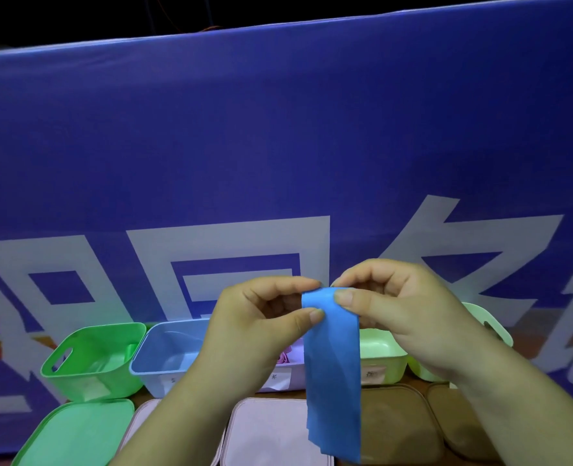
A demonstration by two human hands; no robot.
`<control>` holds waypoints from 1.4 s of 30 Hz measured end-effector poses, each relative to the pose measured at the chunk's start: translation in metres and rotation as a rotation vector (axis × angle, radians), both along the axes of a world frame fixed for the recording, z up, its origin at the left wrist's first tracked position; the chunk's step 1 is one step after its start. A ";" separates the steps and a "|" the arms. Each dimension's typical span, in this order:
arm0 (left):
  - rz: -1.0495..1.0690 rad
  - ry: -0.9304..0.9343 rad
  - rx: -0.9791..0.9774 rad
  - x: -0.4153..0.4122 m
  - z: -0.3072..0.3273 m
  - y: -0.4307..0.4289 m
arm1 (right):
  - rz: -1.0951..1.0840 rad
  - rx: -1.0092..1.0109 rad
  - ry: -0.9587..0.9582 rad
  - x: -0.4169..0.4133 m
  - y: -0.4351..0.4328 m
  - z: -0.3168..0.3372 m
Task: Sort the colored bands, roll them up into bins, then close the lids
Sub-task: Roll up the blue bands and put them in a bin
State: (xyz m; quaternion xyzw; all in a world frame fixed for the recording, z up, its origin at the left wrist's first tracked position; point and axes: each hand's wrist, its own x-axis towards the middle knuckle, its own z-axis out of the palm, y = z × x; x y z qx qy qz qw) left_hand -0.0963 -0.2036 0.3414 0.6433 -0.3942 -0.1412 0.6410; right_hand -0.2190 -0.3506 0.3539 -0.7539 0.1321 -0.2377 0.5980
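A blue band (333, 375) hangs down in front of me, its top end held up between both hands. My left hand (258, 327) pinches the band's upper left edge between thumb and forefinger. My right hand (392, 311) pinches the upper right corner, thumb on the front. Behind stand open bins in a row: a green bin (93, 361), a blue bin (167, 354), a pale bin (291, 375) with something pink inside, a light green bin (384, 361), and another light green bin (486, 324) partly hidden by my right wrist.
Lids lie in front of the bins: a green lid (76, 432), two pale pink lids (268, 432), and brown lids (399, 428) at the right. A large blue banner (278, 146) with white characters stands right behind the bins.
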 end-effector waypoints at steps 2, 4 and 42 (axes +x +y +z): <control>0.012 -0.004 0.009 0.000 0.000 0.000 | -0.042 -0.076 -0.011 -0.001 0.000 -0.002; 0.014 0.022 0.003 0.000 0.001 -0.001 | -0.058 -0.136 -0.020 -0.002 -0.001 -0.003; -0.049 -0.047 -0.068 -0.004 -0.005 0.005 | -0.055 -0.083 -0.049 -0.002 0.005 0.000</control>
